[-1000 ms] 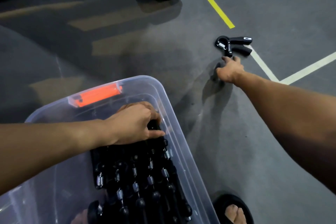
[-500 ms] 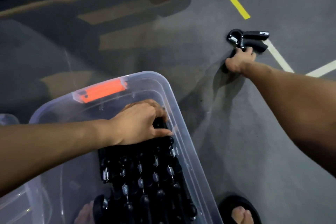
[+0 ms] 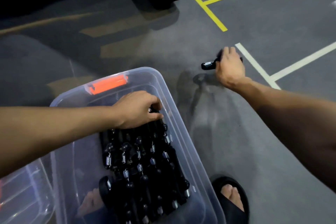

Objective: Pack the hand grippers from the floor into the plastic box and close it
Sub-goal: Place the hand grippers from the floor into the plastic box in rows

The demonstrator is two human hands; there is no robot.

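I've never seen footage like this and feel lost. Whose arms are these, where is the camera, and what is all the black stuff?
The camera sits on a person's head, looking down at their own arms. The left hand grips a black hand gripper at the top of a pile of hand grippers inside a clear plastic box with an orange latch. The right hand holds another hand gripper over the grey floor. A sandalled foot shows below.

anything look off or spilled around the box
Nothing stands out. The hand grippers lie in neat rows inside the plastic box; the right hand grips one more above the floor.
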